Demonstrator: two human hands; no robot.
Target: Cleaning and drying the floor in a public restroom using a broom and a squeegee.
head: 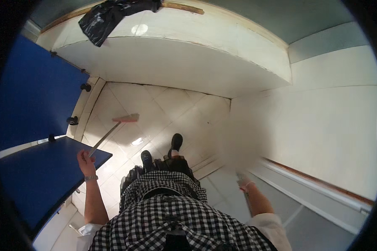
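My left hand point(86, 161) grips the upper end of a long handle point(104, 139). At the handle's far end, a floor squeegee or broom head point(125, 118) with a reddish edge rests on the tiled floor. On the right, my right hand point(244, 182) is partly hidden by a blurred patch of the picture. A dark, slim thing point(248, 202) shows just below it; I cannot tell whether the hand holds it. A watch or metal bracelet point(91, 178) is on my left wrist.
Blue partition panels point(37, 94) with dark fittings stand on the left. Ahead, a pale ledge point(207, 28) carries a black plastic bag point(103, 22) and a wooden stick point(183, 7). A wet, shiny spot point(138, 141) lies before my shoes point(177, 141). A pale wall point(326, 125) rises at right.
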